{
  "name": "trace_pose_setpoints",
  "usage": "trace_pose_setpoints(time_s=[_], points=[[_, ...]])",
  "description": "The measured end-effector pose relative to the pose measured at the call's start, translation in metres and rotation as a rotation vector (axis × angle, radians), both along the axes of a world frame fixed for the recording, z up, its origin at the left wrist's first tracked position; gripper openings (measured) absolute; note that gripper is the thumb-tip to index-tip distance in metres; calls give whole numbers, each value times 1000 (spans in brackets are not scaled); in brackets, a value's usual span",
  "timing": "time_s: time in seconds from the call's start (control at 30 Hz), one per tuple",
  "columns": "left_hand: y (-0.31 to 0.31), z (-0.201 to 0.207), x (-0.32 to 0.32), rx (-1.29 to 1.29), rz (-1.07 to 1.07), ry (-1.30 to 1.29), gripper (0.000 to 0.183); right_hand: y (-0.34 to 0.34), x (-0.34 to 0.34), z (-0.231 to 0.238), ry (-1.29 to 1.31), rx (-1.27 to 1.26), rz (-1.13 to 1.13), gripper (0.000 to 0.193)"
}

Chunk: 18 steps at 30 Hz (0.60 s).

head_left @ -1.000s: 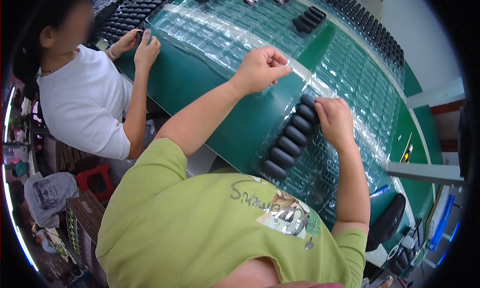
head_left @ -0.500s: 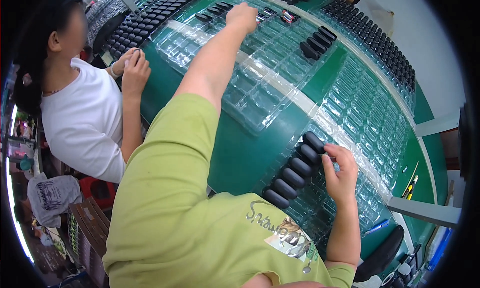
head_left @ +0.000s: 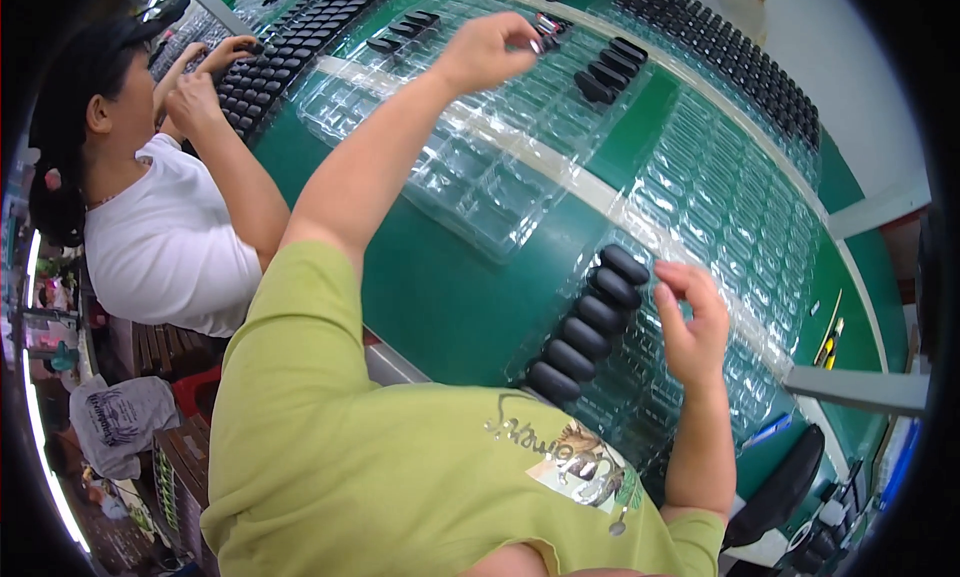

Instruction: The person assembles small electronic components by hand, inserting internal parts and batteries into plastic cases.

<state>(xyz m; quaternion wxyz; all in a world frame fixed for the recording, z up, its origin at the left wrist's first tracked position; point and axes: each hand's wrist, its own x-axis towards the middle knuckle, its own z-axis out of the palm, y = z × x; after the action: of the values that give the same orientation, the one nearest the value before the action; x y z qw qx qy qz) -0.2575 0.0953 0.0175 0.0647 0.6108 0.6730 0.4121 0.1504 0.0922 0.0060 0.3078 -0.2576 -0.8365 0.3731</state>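
Basically, left hand (head_left: 490,53) is stretched out over the far part of a clear compartment tray (head_left: 470,192), thumb and fingertips drawn in close beside small red-and-silver pieces (head_left: 548,25). Can't tell if it's pinching one. Right hand (head_left: 695,322): fingers curled, gap between thumb and forefinger, nothing visible in it. It's just beside the upper end of a slanted row of six black oval cases (head_left: 586,338), lying side by side on clear moulded plastic (head_left: 645,377).

Farther out in the compartment tray: one group of black pieces (head_left: 610,69) right of the left hand, slimmer black strips (head_left: 404,32) left of it. All on a green tabletop (head_left: 430,312). Dense block of black parts (head_left: 740,62) at far right. Yellow-and-black cutter (head_left: 828,349) near the right edge, blue pen-like item (head_left: 768,430) closer in, black pouch (head_left: 785,487) below that. On the left, co-worker in white shirt (head_left: 170,237), both hands by another black block (head_left: 290,62).
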Motion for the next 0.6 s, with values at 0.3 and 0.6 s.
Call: trace_pose_setpoints(time_s=[0.3, 0.6], points=[[-103, -3, 203, 364, -566, 114, 26, -28, 7, 12, 380, -793, 246, 59], [-125, -1, 237, -366, -473, -1345, 35, -46, 25, 4, 271, -108, 98, 68]])
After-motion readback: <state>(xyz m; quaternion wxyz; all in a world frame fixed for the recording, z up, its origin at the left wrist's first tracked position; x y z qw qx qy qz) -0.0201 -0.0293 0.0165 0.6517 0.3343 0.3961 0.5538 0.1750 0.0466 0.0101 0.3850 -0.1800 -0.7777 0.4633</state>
